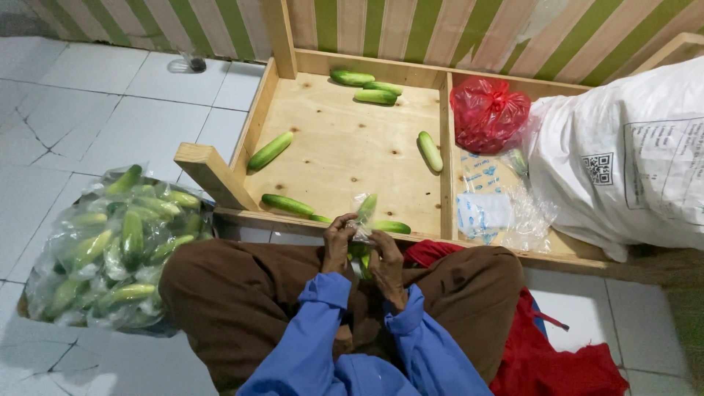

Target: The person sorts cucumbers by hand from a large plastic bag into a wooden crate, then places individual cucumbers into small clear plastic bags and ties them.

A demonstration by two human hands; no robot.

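I sit on the floor with brown trousers and blue sleeves in view. My left hand (pixel 338 244) and my right hand (pixel 386 262) meet over my lap, both gripping a cucumber wrapped in clear plastic film (pixel 364 214) that sticks up between them. Just beyond my hands lies a low wooden tray (pixel 345 158) with several loose cucumbers, among them one near its front edge (pixel 287 204) and another at mid right (pixel 430 151). A big clear plastic bag full of cucumbers (pixel 117 246) rests on the floor by my left knee.
The tray's right compartment holds a tied red plastic bag (pixel 488 114) and crumpled clear bags (pixel 495 209). A large white sack (pixel 623 165) lies at the right. Red cloth (pixel 557 356) sits by my right leg. White floor tiles and a striped wall surround the tray.
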